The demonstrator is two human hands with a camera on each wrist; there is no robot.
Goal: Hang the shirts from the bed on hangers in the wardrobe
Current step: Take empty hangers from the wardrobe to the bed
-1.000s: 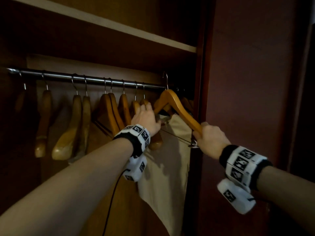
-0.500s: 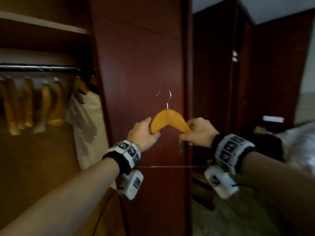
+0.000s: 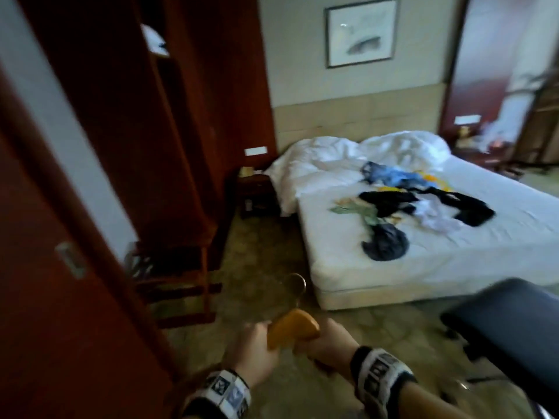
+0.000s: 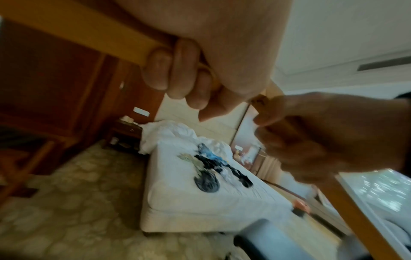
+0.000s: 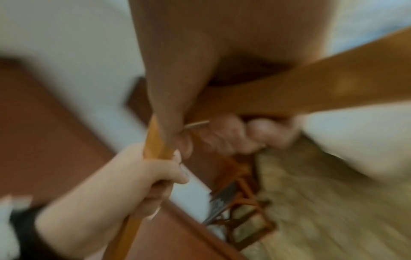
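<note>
I hold a bare wooden hanger (image 3: 292, 328) low in front of me, its metal hook (image 3: 295, 286) pointing away. My left hand (image 3: 254, 352) grips its left arm and my right hand (image 3: 329, 343) grips its right arm. In the left wrist view my fingers (image 4: 177, 70) curl round the hanger (image 4: 89, 35), with the right hand (image 4: 322, 137) beside them. The right wrist view is blurred but shows fingers (image 5: 233, 137) wrapped round the wood (image 5: 311, 91). Several shirts (image 3: 393, 204) lie in a loose pile on the white bed (image 3: 453, 267) ahead to the right.
The red-brown wardrobe door (image 3: 60, 297) fills the left. A wooden luggage rack (image 3: 175, 282) stands by it and a nightstand (image 3: 254, 192) sits at the bed's head. A dark chair (image 3: 508, 322) is close on my right. Patterned carpet (image 3: 266, 252) runs to the bed.
The hanger came off the wardrobe rail and both hands carried it away and lower. The view swung right, from the wardrobe to the bed with the shirts.
</note>
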